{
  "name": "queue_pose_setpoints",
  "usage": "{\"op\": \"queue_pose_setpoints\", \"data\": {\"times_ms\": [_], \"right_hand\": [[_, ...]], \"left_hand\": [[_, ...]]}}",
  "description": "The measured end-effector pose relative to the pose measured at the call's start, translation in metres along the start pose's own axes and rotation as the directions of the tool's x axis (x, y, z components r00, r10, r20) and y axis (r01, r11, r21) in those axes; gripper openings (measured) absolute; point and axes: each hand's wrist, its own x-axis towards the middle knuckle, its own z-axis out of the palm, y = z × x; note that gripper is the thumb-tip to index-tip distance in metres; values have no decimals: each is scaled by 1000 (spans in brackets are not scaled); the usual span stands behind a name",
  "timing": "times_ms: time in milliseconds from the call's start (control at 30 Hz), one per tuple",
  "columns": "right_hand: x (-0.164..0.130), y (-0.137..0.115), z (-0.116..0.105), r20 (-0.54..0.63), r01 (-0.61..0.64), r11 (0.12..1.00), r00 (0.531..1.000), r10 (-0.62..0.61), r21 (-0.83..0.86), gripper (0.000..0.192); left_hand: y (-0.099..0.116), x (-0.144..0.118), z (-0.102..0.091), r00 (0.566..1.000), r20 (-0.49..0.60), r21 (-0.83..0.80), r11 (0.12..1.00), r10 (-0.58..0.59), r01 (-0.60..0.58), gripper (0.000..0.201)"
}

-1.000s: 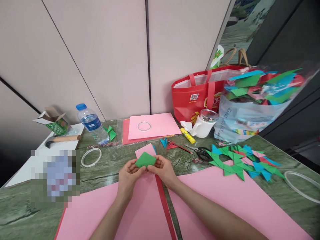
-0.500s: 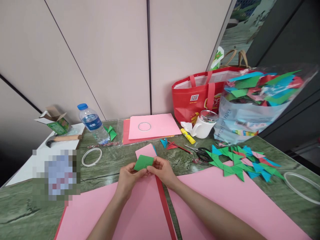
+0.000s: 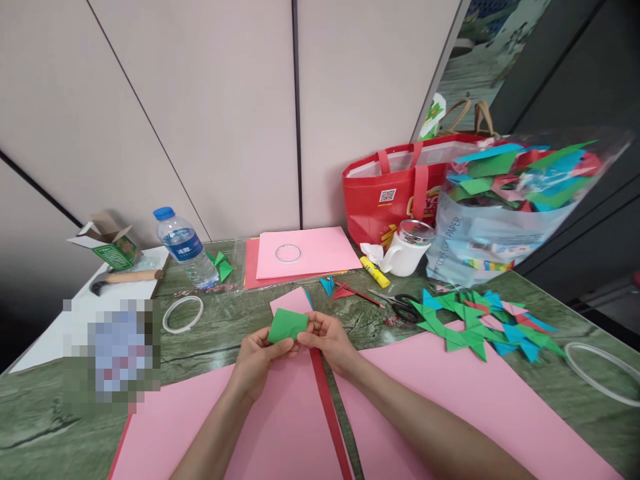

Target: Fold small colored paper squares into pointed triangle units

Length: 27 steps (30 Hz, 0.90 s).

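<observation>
A small green paper square (image 3: 289, 325) with creases is held up between both my hands, tilted toward me. My left hand (image 3: 257, 357) pinches its lower left corner, thumb in front and fingers behind. At the right edge, my right hand (image 3: 328, 339) grips it the same way. Just behind the green paper lies a small stack of pink and blue paper squares (image 3: 287, 300). Beneath my hands and forearms are large pink sheets (image 3: 280, 420) with red edges showing.
Folded paper stars (image 3: 463, 323), scissors (image 3: 403, 308), a glue stick (image 3: 374, 271) and a white mug (image 3: 407, 250) sit to the right. Behind them stand a red bag (image 3: 370, 203) and a plastic bag of paper pieces (image 3: 480, 233). A water bottle (image 3: 186, 250) and a sickle (image 3: 127, 276) are left.
The green paper has turned slightly and its face shows a little more fully. My thumbs have moved slightly apart. Both hands keep hold of it in nearly the same place.
</observation>
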Motion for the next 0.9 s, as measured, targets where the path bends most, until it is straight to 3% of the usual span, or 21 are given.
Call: {"op": "queue_pose_setpoints", "data": {"times_ms": [400,600,733,900], "right_hand": [[1,3,1,31,-23,992,999,27,-123,27],[2,4,1,27,2,990,1000,2,-141,24],[1,2,2,27,-11,985,1000,16,-171,22],[0,1,3,51,-34,987,998,43,-157,21]], "left_hand": [[4,-2,3,1000,2,184,983,20,-20,26],[4,1,2,987,-42,293,946,156,-138,41],[5,-1,3,989,-48,287,950,140,-121,22],[8,-4,5,995,-45,248,966,86,-73,21]]}}
